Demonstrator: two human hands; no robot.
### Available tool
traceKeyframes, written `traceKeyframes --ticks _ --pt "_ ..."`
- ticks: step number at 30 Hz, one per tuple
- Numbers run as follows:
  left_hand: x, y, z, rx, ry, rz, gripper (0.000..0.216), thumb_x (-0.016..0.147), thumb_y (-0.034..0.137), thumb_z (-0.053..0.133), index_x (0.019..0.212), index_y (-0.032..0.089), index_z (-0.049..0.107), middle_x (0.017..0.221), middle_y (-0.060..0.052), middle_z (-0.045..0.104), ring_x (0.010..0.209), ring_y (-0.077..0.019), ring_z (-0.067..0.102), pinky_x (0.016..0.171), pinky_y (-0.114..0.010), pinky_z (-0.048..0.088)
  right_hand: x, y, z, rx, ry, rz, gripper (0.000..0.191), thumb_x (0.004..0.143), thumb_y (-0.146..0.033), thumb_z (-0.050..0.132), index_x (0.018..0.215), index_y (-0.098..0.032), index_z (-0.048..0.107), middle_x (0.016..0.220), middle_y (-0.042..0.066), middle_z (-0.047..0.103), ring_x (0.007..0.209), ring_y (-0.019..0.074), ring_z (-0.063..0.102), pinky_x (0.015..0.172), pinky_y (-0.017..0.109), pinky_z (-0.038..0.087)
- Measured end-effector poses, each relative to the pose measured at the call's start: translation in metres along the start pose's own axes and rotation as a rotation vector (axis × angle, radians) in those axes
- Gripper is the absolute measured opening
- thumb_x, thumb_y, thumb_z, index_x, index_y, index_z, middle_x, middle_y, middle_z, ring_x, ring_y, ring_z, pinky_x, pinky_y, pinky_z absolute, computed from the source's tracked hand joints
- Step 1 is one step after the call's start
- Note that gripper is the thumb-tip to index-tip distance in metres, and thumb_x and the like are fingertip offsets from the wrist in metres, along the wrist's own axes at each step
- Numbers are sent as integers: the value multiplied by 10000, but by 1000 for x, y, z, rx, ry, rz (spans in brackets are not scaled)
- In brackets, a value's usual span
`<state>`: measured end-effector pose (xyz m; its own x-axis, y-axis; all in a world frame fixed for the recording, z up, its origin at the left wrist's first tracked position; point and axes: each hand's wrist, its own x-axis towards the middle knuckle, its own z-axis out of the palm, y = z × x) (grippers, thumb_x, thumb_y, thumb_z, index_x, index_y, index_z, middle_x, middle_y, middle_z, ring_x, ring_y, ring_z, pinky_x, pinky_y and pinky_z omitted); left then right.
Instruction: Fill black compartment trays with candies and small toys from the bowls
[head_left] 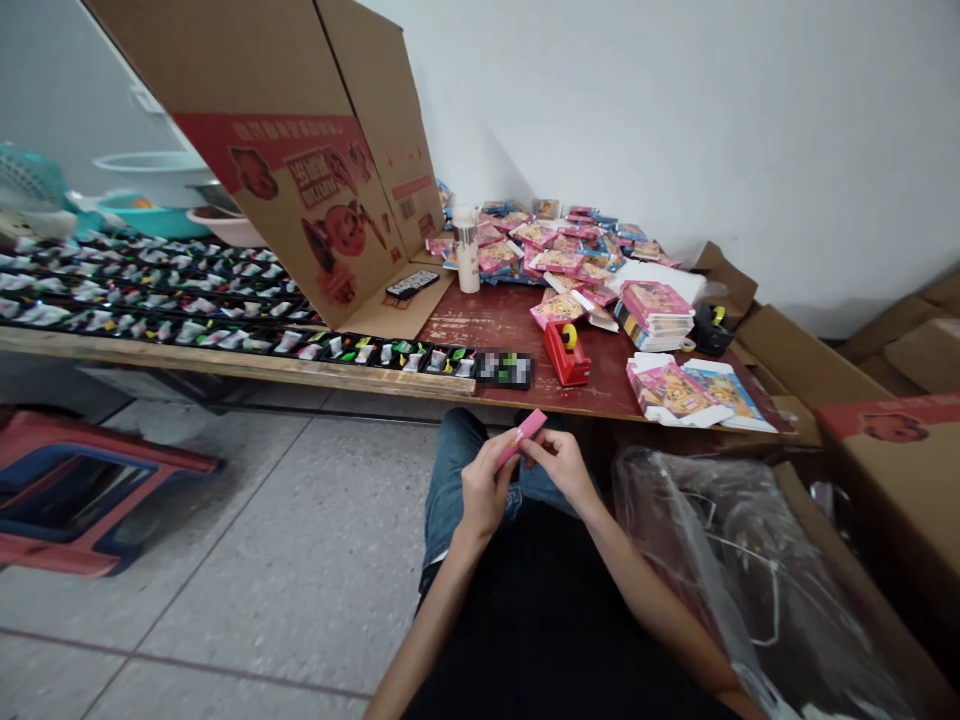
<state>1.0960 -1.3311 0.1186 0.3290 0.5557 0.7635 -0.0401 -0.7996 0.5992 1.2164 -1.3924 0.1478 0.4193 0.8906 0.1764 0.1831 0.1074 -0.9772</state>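
A black shirt is showing nearest; the left hand is clamping a pink carton slanting far-right, the right hand pinching its right edge.

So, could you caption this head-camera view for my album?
Bare hands hold a slim pink item before a reddish table bearing a tape dispenser and heaped pink and blue boxes.

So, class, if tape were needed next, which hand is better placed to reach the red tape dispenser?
Probably the right hand: it is nearer the red tape dispenser, while the left hand, farther left, grips the pink box.
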Motion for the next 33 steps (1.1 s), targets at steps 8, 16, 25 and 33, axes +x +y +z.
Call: traceKeyframes --ticks 8,16,25,33 --pt "1 7 -1 -213 263 -439 342 873 352 472 1157 198 584 1115 -88 624 1043 -203 578 920 -334 454 17 3 -42 -389 111 -245 582 582 -453 756 1062 -185 568 1011 58 593 913 183 558 761 288 474" --pt "4 8 15 -604 308 -522 597 898 424 381 1403 423 63 1531 -17 -14 1337 -219 293 1026 -383 369 186 -47 -70 107 175 -101 501 787 -481 535 1194 -198 459 1035 54 614 846 149 587 722 300 500" --pt "-1 3 15 -567 169 -591 329 854 359 498 1138 201 544 1205 -96 548 1067 -198 549 865 -314 465 142 10 -160 -643 621 -310 378 789 -349 470 1048 -119 622 1135 148 561 1113 249 477 1010 420 323" --pt "-2 6 22 -619 30 -641 263 824 365 537 960 151 606 924 -79 649 828 -168 606 759 -287 468 34 57 -212 -1241 546 41 409 755 -323 566 1122 -148 605 1188 164 560 1148 313 458 930 463 364"
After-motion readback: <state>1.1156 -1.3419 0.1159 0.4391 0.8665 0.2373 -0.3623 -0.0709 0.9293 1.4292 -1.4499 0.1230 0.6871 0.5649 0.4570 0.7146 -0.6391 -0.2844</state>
